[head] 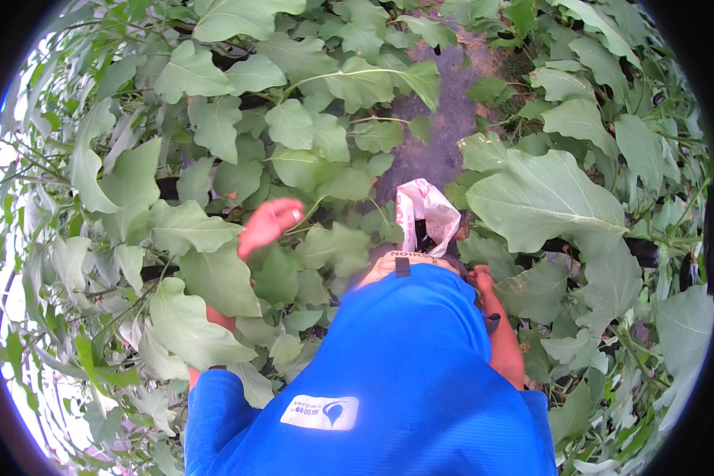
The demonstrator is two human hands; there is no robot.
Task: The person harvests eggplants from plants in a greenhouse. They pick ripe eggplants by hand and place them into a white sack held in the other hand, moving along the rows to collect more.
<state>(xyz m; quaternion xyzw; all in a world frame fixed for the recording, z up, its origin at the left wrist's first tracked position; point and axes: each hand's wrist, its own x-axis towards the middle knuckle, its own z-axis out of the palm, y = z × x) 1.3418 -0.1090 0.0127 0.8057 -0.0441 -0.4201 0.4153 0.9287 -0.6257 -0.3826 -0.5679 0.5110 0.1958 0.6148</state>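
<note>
My left hand [271, 226] is held out over the leaves of an eggplant plant [333, 244], with its fingers curled and slightly blurred. Whether anything thin is between those fingers cannot be made out. Broad leaves cover part of the left forearm. Low at my right hip is my right hand [482, 279], partly hidden by dark cloth and foliage, so its grip is unclear. In front of my waist hangs a white plastic bag [443, 217] with red printing. Its mouth gapes, and something dark shows within.
Dense eggplant foliage crowds both sides, with a large leaf [547, 199] close to my right arm. A dark eggplant [641, 253] hangs at the right, another [166, 187] at the left. Between the rows runs a strip of dark ground cover [431, 137].
</note>
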